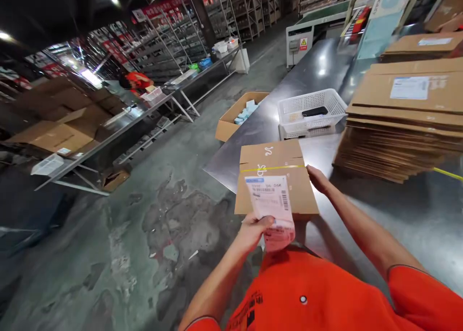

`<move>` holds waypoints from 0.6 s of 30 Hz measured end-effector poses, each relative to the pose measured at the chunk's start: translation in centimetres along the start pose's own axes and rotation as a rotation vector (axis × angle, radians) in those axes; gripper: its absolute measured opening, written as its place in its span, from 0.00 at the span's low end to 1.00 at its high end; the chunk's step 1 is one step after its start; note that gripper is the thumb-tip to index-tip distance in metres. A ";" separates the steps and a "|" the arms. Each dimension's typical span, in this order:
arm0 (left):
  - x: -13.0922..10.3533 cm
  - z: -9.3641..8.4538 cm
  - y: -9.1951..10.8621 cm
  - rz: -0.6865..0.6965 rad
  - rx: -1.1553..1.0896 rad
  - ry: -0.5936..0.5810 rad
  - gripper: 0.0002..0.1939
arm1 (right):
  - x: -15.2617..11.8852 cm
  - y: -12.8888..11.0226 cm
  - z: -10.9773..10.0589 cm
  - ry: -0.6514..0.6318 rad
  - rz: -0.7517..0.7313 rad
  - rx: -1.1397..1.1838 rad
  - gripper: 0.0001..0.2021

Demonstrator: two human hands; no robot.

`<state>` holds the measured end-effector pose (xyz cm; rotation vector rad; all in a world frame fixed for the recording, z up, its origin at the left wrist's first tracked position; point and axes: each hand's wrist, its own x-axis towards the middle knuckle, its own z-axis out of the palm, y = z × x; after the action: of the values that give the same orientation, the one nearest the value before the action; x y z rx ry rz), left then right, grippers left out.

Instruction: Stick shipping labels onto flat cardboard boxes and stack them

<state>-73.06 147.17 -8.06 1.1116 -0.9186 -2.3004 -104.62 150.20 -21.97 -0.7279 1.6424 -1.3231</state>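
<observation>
My left hand (255, 230) is closed on a printed shipping label sheet (270, 201), thumb on top, with barcodes and text facing up. The sheet lies over the near part of a brown cardboard box (277, 155) with a yellow strap across it and white print on top. The box sits at the corner of a metal table, its near edge toward my body. At the box's right side, my right hand (317, 178) grips its edge; its fingertips are partly hidden.
On the metal table (242, 148) stand a white plastic basket (304, 126) holding a black object and a tall stack of flattened cartons (401, 114). An open carton (226, 121) with light-blue packets is beyond the table edge. Across the aisle, a person in red (139, 80) is at another bench.
</observation>
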 end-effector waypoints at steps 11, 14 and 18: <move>9.5 7.9 2.1 0.159 0.033 0.064 0.22 | -0.6 3.8 -1.2 -0.118 -0.088 -0.155 0.17; 11.3 7.8 1.1 0.105 0.080 0.059 0.25 | -0.1 4.2 -0.6 -0.023 -0.156 -0.214 0.12; 11.7 6.9 -0.2 0.099 0.123 0.122 0.25 | 0.2 4.5 0.2 0.022 -0.209 -0.243 0.06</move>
<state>-85.55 142.70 -11.17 1.2138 -1.0552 -2.0962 -104.17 151.07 -26.37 -1.0575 1.8030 -1.2903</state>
